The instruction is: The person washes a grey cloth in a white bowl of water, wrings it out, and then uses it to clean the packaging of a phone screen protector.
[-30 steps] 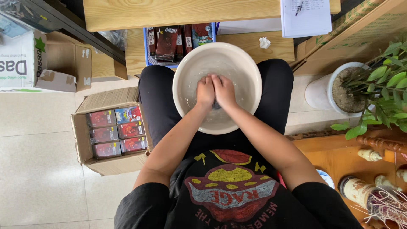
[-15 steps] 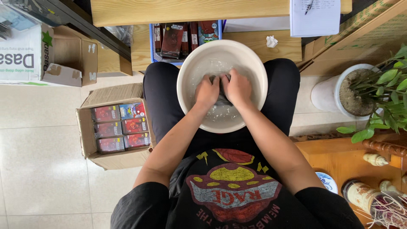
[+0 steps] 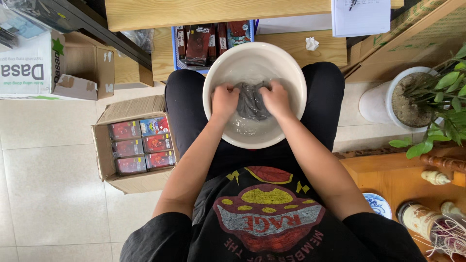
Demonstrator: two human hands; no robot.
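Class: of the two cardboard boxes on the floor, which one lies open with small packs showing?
The brown cardboard box beside the person's left knee; the white box stays closed.

**Lap, floor & low wooden shelf**

Round white plastic basin (image 3: pixel 291 73) sits on person's lap, black trousers. Pale tiled floor (image 3: pixel 48 160) carries open brown cardboard box w/ small red packs (image 3: pixel 133 145) left of the legs, white round plant pot (image 3: pixel 388 102) on the right. Low light-wood shelf (image 3: pixel 291 46) ahead holds crumpled white tissue (image 3: pixel 311 43) & blue tray of dark packs (image 3: pixel 213 41).
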